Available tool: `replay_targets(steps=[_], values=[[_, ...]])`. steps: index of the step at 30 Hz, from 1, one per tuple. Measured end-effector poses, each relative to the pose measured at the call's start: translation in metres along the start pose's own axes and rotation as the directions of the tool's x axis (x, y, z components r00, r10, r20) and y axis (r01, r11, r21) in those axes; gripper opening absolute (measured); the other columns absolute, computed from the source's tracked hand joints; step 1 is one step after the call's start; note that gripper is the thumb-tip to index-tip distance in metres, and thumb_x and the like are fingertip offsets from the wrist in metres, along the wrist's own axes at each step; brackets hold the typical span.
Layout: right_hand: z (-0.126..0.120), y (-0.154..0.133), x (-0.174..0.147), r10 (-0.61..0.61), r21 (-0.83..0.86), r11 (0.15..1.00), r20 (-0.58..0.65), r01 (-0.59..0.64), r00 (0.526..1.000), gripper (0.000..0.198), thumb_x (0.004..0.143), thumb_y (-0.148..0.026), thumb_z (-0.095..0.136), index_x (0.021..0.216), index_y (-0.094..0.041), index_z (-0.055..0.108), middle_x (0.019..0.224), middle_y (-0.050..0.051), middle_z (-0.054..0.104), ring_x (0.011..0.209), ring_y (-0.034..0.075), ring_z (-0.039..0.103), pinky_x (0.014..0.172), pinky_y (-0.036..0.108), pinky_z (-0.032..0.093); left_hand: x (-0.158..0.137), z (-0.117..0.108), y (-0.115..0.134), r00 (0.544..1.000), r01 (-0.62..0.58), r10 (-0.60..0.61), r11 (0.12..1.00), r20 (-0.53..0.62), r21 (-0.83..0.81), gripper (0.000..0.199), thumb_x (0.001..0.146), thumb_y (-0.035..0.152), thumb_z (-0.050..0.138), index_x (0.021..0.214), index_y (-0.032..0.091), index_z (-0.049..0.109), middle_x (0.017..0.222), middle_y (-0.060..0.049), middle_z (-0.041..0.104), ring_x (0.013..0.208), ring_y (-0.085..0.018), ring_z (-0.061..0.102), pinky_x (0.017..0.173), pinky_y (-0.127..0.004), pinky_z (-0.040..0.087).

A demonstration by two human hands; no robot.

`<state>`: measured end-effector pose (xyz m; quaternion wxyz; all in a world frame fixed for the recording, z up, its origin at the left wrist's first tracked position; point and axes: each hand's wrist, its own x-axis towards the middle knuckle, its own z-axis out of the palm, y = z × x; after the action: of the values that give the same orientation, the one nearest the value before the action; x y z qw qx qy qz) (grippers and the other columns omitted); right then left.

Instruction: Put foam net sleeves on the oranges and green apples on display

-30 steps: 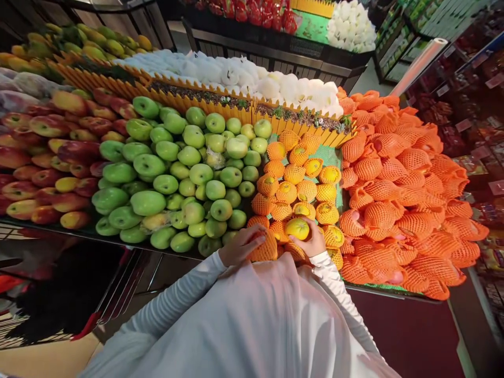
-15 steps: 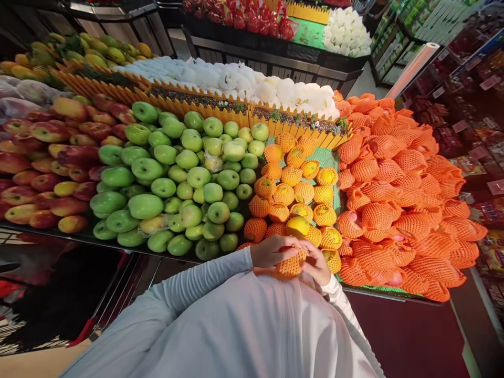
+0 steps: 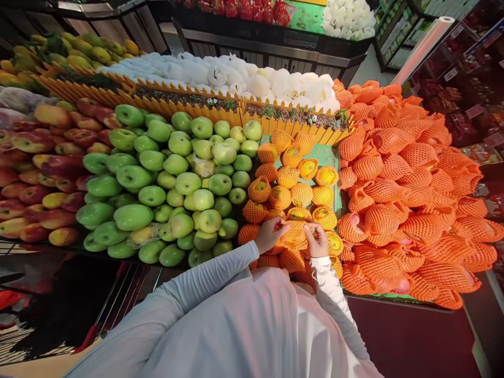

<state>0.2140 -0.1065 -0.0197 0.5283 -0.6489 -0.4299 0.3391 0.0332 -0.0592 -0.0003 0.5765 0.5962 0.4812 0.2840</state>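
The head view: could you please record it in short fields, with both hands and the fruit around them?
left hand: fingertips on the left side of an orange foam net
right hand: fingertips on the right side of the same net
inside this net: cannot tell clearly
around the hands: yellow-orange fruits in foam nets
to the left: green apples, then red-and-yellow fruits
to the right: fruits in red-orange nets
beyond: low yellow fence, then white-wrapped fruits
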Motion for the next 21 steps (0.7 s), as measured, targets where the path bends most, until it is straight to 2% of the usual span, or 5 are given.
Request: replay_targets(steps=[5,9,15,18,21], values=[[0.005,0.007,0.009,-0.013,-0.034,0.999,-0.005,0.013,1.0,0.037,0.087,-0.061,0.061,0.084,-0.024,0.057,0.079,0.002,0.061,0.076,0.019,0.056,0.075,0.034,0.051,0.026,-0.038,0.006,0.963,-0.145,0.233,0.87,-0.135,0.471,0.033,0.103,0.034,0.038,0.102,0.015,0.065,0.107,-0.012,0.07,0.105,-0.023,0.063,0.097,-0.04,0.048],[-0.007,0.008,-0.013,0.016,-0.019,1.0,0.034,-0.016,0.999,0.032,0.089,-0.057,0.064,0.088,-0.025,0.06,0.083,0.003,0.065,0.08,0.02,0.06,0.078,0.036,0.053,0.021,-0.052,-0.004,0.972,-0.201,0.218,0.601,0.083,0.773,0.04,0.1,0.038,0.047,0.124,0.011,0.065,0.131,-0.018,0.068,0.13,-0.034,0.054,0.118,-0.057,0.032],[-0.015,0.01,-0.042,-0.007,0.046,0.999,0.07,0.003,0.998,0.026,0.09,-0.049,0.067,0.097,-0.024,0.065,0.1,0.008,0.074,0.097,0.026,0.069,0.091,0.043,0.055,-0.014,-0.037,-0.025,0.961,-0.269,0.195,0.515,0.194,0.814,0.063,0.097,0.04,0.053,0.146,0.001,0.048,0.153,-0.025,0.051,0.147,-0.035,0.043,0.126,-0.056,0.024],[-0.012,0.011,-0.047,-0.022,0.078,0.997,0.08,0.016,0.997,0.022,0.092,-0.045,0.065,0.1,-0.024,0.066,0.12,0.011,0.073,0.118,0.029,0.067,0.106,0.05,0.05,-0.022,-0.047,-0.028,0.936,-0.35,0.234,0.522,0.264,0.778,0.057,0.099,0.037,0.047,0.146,0.005,0.05,0.155,-0.023,0.05,0.149,-0.033,0.041,0.125,-0.052,0.03],[-0.012,0.011,-0.047,0.011,0.041,0.999,0.056,-0.013,0.998,0.023,0.09,-0.046,0.066,0.096,-0.024,0.066,0.108,0.01,0.076,0.107,0.029,0.07,0.099,0.049,0.054,-0.014,-0.065,-0.025,0.937,-0.332,0.277,0.526,0.212,0.783,0.052,0.097,0.023,0.042,0.146,0.008,0.049,0.156,-0.019,0.049,0.149,-0.031,0.04,0.124,-0.05,0.031]])
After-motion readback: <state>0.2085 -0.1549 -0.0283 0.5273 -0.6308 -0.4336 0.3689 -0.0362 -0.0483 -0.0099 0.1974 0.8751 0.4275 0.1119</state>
